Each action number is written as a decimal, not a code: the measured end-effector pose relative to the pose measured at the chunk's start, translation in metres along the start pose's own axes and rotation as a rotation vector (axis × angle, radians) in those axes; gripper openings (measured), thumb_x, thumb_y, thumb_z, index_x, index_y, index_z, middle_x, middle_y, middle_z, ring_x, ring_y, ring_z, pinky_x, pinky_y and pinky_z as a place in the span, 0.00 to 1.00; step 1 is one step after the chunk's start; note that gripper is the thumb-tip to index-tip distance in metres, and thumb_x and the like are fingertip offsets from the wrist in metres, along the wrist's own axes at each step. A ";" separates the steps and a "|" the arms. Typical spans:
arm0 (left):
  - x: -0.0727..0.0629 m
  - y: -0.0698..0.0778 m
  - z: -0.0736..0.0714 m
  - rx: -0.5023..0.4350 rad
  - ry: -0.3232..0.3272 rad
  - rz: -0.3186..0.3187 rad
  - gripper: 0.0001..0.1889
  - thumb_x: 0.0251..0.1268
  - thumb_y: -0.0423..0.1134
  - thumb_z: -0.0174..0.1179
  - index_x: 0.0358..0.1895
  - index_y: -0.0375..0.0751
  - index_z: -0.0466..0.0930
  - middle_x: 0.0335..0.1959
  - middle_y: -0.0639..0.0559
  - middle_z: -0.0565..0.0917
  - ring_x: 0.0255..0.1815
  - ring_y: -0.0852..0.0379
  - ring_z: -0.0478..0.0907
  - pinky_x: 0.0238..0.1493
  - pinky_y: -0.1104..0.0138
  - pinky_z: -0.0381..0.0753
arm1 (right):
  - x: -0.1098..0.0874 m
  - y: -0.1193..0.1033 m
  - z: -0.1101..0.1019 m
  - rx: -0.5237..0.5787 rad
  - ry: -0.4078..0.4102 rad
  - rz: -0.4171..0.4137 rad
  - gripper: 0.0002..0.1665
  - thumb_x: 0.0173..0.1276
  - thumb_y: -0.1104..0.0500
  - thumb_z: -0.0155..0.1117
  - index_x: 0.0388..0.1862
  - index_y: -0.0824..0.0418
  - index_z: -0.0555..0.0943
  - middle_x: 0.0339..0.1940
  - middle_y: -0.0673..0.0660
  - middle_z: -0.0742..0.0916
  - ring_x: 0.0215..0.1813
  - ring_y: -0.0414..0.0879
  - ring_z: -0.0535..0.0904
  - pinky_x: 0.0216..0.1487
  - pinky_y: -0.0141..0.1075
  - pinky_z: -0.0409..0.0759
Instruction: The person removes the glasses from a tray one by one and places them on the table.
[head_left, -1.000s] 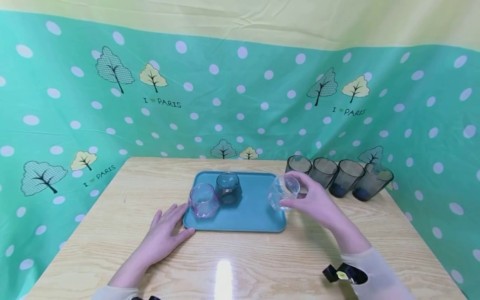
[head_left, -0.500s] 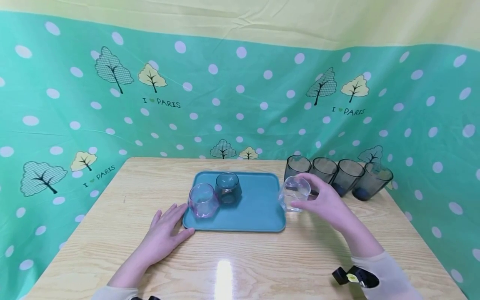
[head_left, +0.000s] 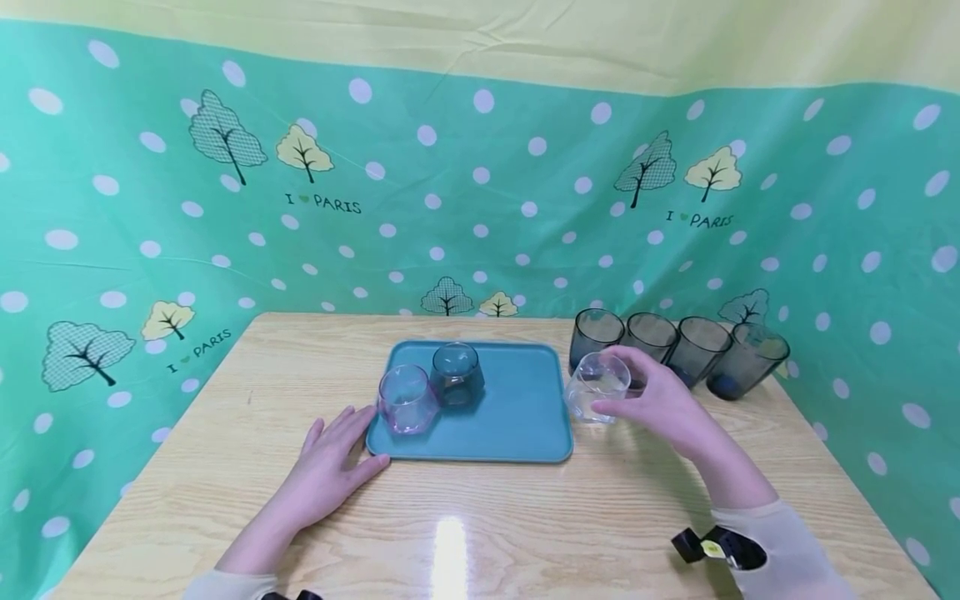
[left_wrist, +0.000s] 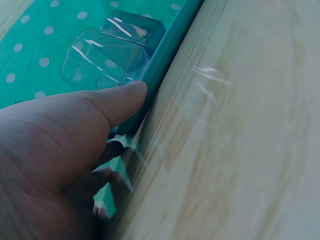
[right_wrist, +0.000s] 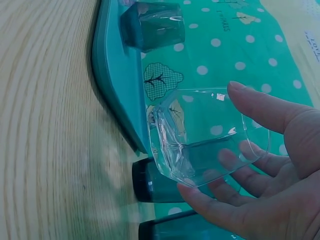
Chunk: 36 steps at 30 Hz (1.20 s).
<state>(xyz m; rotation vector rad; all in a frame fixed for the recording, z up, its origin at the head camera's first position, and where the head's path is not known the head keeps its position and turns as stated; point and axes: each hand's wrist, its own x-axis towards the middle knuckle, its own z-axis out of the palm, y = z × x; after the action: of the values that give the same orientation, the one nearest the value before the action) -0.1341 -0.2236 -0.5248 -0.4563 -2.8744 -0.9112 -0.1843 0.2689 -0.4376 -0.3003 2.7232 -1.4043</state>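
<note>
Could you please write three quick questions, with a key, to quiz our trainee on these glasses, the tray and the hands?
1. Count: how many smoky grey tall glasses stand in the row beyond the right hand?
2. Multiple choice: what does the right hand hold? A) the tray's rim; B) a clear faceted tumbler; C) nothing.
3. True or false: the left hand is at the end of the blue tray where the pink-tinted tumbler stands.

Key: 1. Four. 2. B. 3. True.
</note>
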 end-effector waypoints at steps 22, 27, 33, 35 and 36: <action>0.000 0.003 -0.002 -0.009 -0.008 -0.009 0.43 0.79 0.56 0.69 0.86 0.36 0.64 0.82 0.34 0.72 0.87 0.27 0.56 0.82 0.27 0.37 | 0.008 0.019 0.002 0.029 -0.050 0.052 0.48 0.68 0.54 0.85 0.81 0.60 0.71 0.79 0.64 0.77 0.80 0.68 0.68 0.73 0.68 0.73; 0.000 0.004 -0.002 -0.009 -0.008 -0.009 0.43 0.79 0.56 0.69 0.86 0.36 0.64 0.82 0.34 0.71 0.87 0.27 0.56 0.82 0.27 0.37 | 0.009 0.022 0.004 0.041 -0.052 0.059 0.49 0.68 0.55 0.86 0.82 0.61 0.70 0.80 0.64 0.77 0.80 0.68 0.68 0.72 0.65 0.75; 0.000 0.005 -0.003 -0.007 -0.009 -0.008 0.43 0.79 0.55 0.69 0.86 0.36 0.64 0.82 0.33 0.71 0.87 0.27 0.56 0.82 0.27 0.37 | 0.010 0.024 0.006 0.054 -0.050 0.066 0.48 0.69 0.56 0.85 0.82 0.62 0.70 0.79 0.65 0.77 0.79 0.67 0.69 0.70 0.62 0.76; 0.000 0.005 -0.003 -0.006 -0.008 -0.007 0.43 0.79 0.55 0.69 0.86 0.36 0.64 0.82 0.33 0.71 0.87 0.27 0.56 0.82 0.27 0.37 | 0.011 0.025 0.005 0.052 -0.047 0.072 0.48 0.68 0.56 0.85 0.81 0.62 0.70 0.79 0.64 0.77 0.79 0.66 0.70 0.69 0.61 0.76; 0.000 0.005 -0.003 -0.004 -0.008 -0.007 0.43 0.79 0.55 0.69 0.86 0.36 0.64 0.82 0.33 0.71 0.87 0.27 0.56 0.82 0.27 0.37 | 0.011 0.025 0.004 0.052 -0.045 0.075 0.49 0.68 0.55 0.86 0.81 0.62 0.70 0.79 0.64 0.77 0.78 0.66 0.70 0.69 0.60 0.76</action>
<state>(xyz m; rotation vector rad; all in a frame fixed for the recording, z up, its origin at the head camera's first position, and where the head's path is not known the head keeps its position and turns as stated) -0.1326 -0.2216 -0.5199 -0.4509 -2.8838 -0.9188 -0.1977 0.2773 -0.4601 -0.2221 2.6288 -1.4276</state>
